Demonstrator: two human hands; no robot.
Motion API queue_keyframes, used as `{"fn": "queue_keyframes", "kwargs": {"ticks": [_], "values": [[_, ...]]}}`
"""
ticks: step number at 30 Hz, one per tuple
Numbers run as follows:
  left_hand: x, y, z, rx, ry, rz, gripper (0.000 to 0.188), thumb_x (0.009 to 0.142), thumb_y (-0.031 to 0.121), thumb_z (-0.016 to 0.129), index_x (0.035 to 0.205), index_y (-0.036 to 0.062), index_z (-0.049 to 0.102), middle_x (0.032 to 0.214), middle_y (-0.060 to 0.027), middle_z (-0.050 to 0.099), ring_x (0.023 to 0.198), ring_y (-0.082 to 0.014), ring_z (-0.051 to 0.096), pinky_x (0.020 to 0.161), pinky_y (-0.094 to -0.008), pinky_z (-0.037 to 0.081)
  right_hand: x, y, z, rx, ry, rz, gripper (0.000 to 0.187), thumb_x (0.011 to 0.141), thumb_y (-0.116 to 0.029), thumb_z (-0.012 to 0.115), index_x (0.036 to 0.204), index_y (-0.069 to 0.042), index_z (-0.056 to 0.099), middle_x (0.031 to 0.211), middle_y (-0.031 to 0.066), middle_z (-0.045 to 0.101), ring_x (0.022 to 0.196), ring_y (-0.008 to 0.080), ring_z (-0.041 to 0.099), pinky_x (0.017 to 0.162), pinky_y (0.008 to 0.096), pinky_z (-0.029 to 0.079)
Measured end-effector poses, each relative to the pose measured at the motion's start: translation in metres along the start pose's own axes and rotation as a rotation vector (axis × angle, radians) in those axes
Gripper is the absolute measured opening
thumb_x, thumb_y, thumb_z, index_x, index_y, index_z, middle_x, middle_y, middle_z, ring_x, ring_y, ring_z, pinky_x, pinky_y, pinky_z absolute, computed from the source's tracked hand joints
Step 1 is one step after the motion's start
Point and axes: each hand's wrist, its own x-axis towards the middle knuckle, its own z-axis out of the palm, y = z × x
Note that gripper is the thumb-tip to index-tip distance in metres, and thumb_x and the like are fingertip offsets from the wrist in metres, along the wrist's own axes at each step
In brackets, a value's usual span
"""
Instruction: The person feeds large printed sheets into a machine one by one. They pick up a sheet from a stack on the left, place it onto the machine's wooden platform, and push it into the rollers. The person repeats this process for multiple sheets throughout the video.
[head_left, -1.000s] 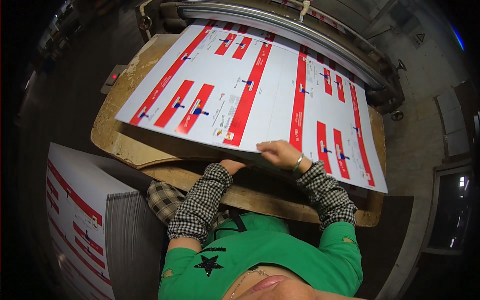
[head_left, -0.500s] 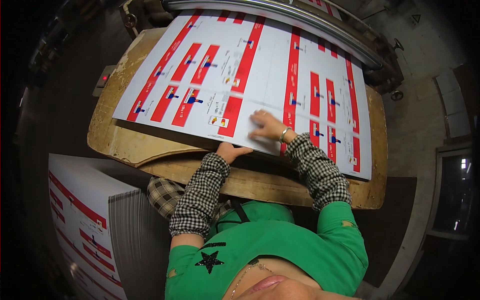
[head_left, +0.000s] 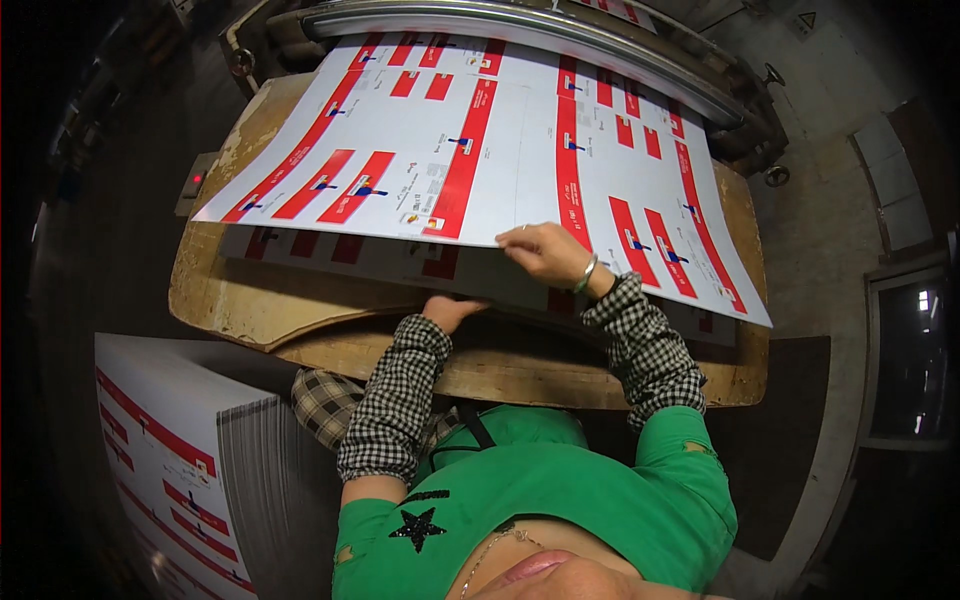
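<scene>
A large white printed sheet (head_left: 520, 160) with red bands and small blue figures reaches back to the rollers, its front edge lifted off a similar sheet (head_left: 335, 248) below. At the middle of that raised edge, my right hand (head_left: 545, 253) is closed, pinching the sheet between thumb and fingers. Lower and to the left, my left hand (head_left: 450, 311) is by the front edge of the lower sheet. One of its digits points right along that edge, with nothing visibly gripped; the other fingers are partly hidden. Both sheets lie over a worn wooden board (head_left: 330, 290).
Metal rollers (head_left: 500, 25) of a machine span the far side of the board. A tall stack of similar printed sheets (head_left: 160, 440) stands at my lower left. A small box with a red light (head_left: 196, 181) sits left of the board. A crank (head_left: 777, 176) projects at the right.
The top sheet's front edge has risen away from the one below. My right hand has gone from lying blurred over the sheet to pinching its edge. My left hand has barely moved.
</scene>
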Motion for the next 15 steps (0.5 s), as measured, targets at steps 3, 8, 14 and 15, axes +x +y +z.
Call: {"fn": "queue_keyframes", "kwargs": {"ticks": [3,8,14,15], "values": [[0.007,-0.008,0.003,0.057,-0.012,0.011,0.052,0.074,0.04,0.07,0.103,-0.0025,0.063,0.103,-0.0172,0.064,0.096,-0.0218,0.06,0.085,-0.0288,0.046,-0.014,0.012,0.017,0.015,-0.052,-0.026,0.019,0.077,-0.016,0.057,0.09,-0.004,0.066,0.083,0.0161,0.065,0.077,0.0321,0.063,0.069,0.0377,0.05],[0.002,0.004,0.001,-0.074,0.017,-0.051,0.048,0.073,0.037,0.071,0.094,-0.0053,0.066,0.091,-0.0156,0.067,0.087,-0.0188,0.063,0.079,-0.0281,0.047,-0.026,0.025,0.036,-0.021,-0.261,0.124,0.022,0.079,-0.012,0.06,0.097,-0.001,0.064,0.097,0.0167,0.065,0.086,0.0286,0.065,0.077,0.0332,0.051],[-0.003,0.015,0.001,-0.223,0.04,0.116,0.044,0.069,0.021,0.077,0.1,-0.0056,0.062,0.095,-0.0125,0.065,0.088,-0.018,0.061,0.081,-0.0299,0.047,0.013,0.044,0.026,-0.097,-0.288,0.381,0.03,0.077,-0.022,0.057,0.099,-0.003,0.065,0.094,0.0107,0.067,0.089,0.0293,0.062,0.082,0.0362,0.048],[-0.003,0.016,0.003,-0.241,0.047,0.162,0.044,0.069,0.021,0.076,0.101,-0.0057,0.061,0.097,-0.0126,0.065,0.088,-0.018,0.06,0.082,-0.0301,0.047,0.018,0.06,0.033,-0.128,-0.079,0.381,0.033,0.077,-0.025,0.058,0.097,-0.001,0.065,0.098,0.0118,0.066,0.092,0.0289,0.061,0.084,0.0336,0.047]]}}
